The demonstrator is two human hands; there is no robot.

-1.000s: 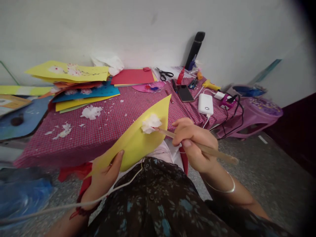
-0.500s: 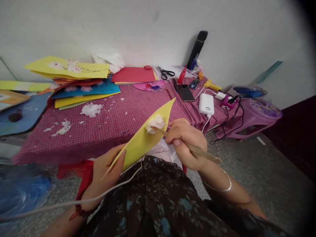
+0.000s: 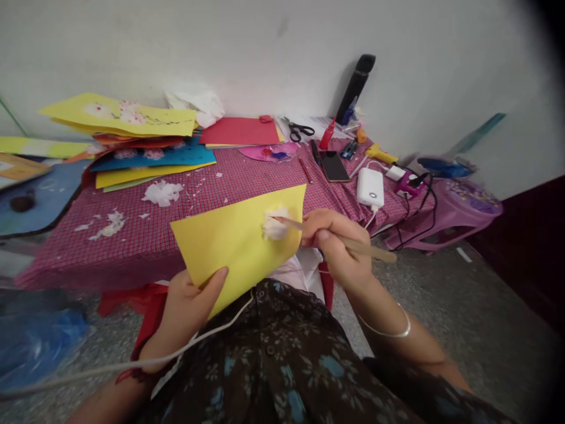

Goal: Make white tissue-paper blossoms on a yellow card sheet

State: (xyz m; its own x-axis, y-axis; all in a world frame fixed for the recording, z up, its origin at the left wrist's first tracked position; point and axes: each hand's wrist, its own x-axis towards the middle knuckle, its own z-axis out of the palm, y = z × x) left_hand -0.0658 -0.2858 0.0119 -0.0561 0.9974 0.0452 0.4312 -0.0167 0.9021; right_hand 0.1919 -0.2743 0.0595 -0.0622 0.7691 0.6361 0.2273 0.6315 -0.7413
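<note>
A yellow sheet of card (image 3: 225, 229) is tilted toward me over the table's front edge. My left hand (image 3: 194, 303) grips its lower left part, thumb on the face and fingers behind. On the card's right side sits a white tissue paper flower (image 3: 277, 225). My right hand (image 3: 338, 241) is closed round a wooden paintbrush (image 3: 368, 249). The brush tip rests at the flower's middle; whether it leaves paint there is too small to tell.
On the checked tablecloth (image 3: 247, 176) lie tissue scraps (image 3: 162, 193), scissors (image 3: 298, 128), a pink palette (image 3: 269, 151) with paint, a phone (image 3: 334, 166) and a white power bank (image 3: 369, 187). Decorated cards (image 3: 132, 118) are stacked at left. A white cable (image 3: 132, 362) crosses my left arm.
My left hand has turned the card so its face shows more fully and its left corner stands higher. The brush tip stays at the flower, the right hand having shifted only slightly.
</note>
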